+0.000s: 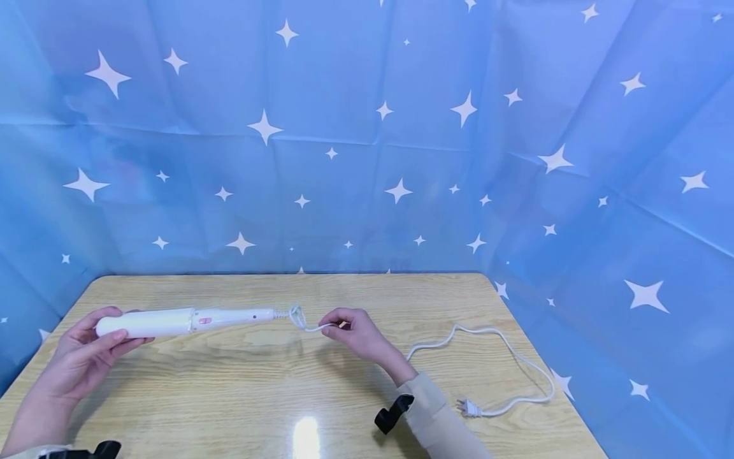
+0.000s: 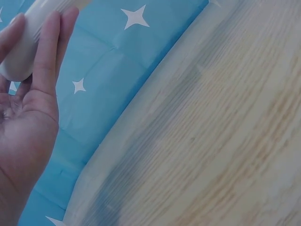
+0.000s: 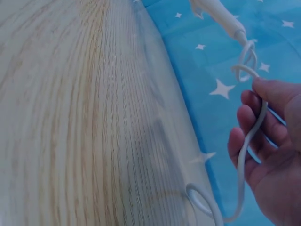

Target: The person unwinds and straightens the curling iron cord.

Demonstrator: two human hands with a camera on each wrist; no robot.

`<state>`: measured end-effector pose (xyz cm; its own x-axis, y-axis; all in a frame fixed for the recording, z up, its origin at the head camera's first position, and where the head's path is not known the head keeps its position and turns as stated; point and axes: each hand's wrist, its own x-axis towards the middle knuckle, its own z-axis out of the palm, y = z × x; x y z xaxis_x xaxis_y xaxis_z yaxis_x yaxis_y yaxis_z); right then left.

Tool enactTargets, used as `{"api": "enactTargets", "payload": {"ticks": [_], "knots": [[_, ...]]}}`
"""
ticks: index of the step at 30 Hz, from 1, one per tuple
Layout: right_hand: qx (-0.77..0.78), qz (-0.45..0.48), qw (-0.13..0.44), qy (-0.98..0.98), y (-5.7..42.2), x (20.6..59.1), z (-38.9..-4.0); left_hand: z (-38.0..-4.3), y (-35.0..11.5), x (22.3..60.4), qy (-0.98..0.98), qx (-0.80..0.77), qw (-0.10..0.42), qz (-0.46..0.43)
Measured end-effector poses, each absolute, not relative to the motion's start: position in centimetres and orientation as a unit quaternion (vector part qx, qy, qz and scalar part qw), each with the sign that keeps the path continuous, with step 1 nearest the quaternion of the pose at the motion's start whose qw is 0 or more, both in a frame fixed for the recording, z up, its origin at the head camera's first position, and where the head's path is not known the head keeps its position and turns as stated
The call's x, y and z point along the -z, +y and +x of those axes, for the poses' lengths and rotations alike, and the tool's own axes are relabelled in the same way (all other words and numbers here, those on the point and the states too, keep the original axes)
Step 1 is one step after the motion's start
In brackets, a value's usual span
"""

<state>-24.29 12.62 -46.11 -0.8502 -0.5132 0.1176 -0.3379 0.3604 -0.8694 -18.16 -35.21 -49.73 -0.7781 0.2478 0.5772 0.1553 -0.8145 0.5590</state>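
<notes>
A white hair iron (image 1: 229, 317) with a small pink switch is held level above the table. My left hand (image 1: 86, 357) grips its thick rounded end between thumb and fingers; the left wrist view shows that end (image 2: 22, 59) partly covered by the fingers. From the thin end comes a coiled strain relief, then a white power cord (image 1: 297, 317) with a small loop in it. Just past this loop, my right hand (image 1: 357, 333) pinches the cord between thumb and forefinger. In the right wrist view the cord (image 3: 241, 174) runs down across the palm.
The cord's far stretch (image 1: 536, 368) curves over the right side of the wooden table (image 1: 229, 408), ending in a two-pin plug (image 1: 470, 408) near the right forearm. Blue star-patterned cloth (image 1: 344, 83) hangs behind the table and at its sides.
</notes>
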Motion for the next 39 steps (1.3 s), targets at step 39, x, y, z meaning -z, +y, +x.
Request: {"api": "enactTargets", "payload": {"ticks": [39], "knots": [[0.516, -0.184, -0.010, 0.836, 15.8, 46.4, -27.7, -16.4, -40.8, 53.9, 0.279, -0.904, -0.025, 0.324]]}}
